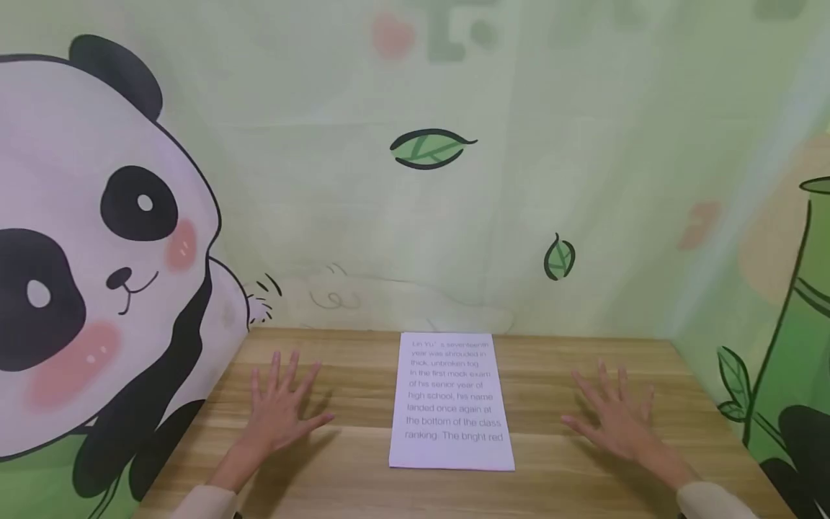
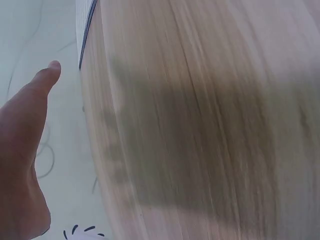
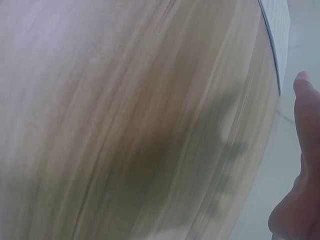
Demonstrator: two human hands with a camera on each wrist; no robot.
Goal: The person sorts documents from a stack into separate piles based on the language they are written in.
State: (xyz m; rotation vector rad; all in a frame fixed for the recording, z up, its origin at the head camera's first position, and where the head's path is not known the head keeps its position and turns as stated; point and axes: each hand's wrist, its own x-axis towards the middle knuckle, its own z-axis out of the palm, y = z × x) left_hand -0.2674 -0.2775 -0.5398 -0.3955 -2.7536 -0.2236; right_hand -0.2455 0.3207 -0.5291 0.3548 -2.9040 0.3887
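Left hand (image 1: pixel 279 411) and right hand (image 1: pixel 617 420) were raised over the wood-grain surface (image 1: pixel 350 468), fingers straight and spread, both holding nothing, shadows cast below. Printed paper (image 1: pixel 452 401) lay flat between the 2, touched by neither, text facing the person, far end at the surface's back edge. Backdrop (image 1: pixel 311 180) behind showed 1 panda (image 1: pixel 188 173) at left, 2 leaves (image 1: pixel 428 149) mid.

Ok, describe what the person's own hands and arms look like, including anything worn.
The left hand and right hand are bare, with no markings I can make out. The left sleeve and right sleeve are pale cream, ending around the wrists. Whatever else is worn is out of view or too small to identify.
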